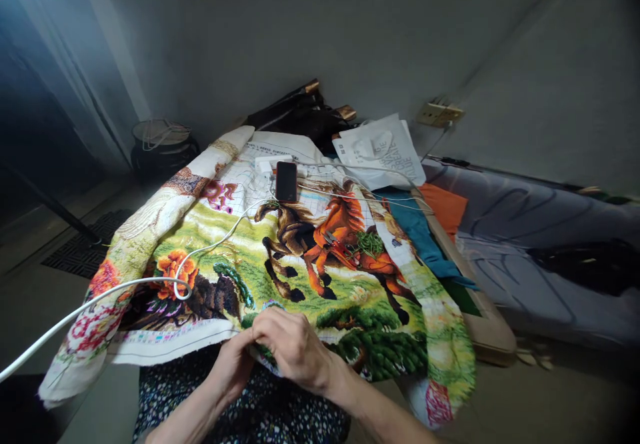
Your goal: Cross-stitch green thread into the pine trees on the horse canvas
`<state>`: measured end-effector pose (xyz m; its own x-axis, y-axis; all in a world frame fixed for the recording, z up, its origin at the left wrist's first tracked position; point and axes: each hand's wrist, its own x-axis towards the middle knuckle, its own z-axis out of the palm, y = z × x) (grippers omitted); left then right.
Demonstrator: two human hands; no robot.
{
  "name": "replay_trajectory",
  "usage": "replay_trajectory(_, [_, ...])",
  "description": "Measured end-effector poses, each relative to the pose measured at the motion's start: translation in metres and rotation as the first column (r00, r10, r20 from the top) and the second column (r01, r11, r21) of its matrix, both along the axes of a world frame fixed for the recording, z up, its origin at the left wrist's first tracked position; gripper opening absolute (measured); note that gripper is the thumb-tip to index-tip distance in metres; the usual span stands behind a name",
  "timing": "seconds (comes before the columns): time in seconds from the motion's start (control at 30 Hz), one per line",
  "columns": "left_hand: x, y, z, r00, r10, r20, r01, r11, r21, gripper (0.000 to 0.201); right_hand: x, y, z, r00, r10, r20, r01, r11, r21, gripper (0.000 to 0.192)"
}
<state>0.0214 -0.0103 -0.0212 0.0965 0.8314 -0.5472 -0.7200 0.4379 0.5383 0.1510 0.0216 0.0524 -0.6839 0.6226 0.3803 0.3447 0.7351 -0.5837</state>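
A large cross-stitch cloth (300,264) with brown and orange horses, flowers and green trees lies spread over a table in front of me. My right hand (293,347) rests on the cloth's near edge with its fingers curled onto the fabric. My left hand (233,367) sits just under that edge, beside the right hand, pinching the fabric from below. Whether a needle is held is hidden by the fingers. A bundle of green thread (369,243) and a small pair of scissors (331,239) lie on the orange horse.
A black phone (286,181) and a white charger block (265,164) lie at the cloth's far end. A white cable (100,297) runs off to the left. A white printed bag (383,151), teal and orange cloth (425,224), a wall socket (440,114) and grey bedding (540,244) are on the right.
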Motion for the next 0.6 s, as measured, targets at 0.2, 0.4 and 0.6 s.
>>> replay_trajectory(0.2, [0.0,0.003,0.01,0.998,-0.047,0.032,0.048,0.999,-0.024,0.023,0.015,0.016,0.057,0.553,-0.393,-0.735,-0.17,0.811,-0.56,0.008])
replay_trajectory(0.4, [-0.001,0.003,0.006,0.997,-0.054,0.046,0.056,0.997,-0.045,0.024,0.039,0.024,0.055,0.54,-0.46,-0.705,0.033,0.848,-0.528,0.015])
replay_trajectory(0.6, [-0.001,0.002,0.006,0.999,-0.041,0.022,0.042,0.998,-0.035,0.024,0.039,-0.001,0.01,0.871,-0.438,-0.223,0.159,0.681,-0.714,0.021])
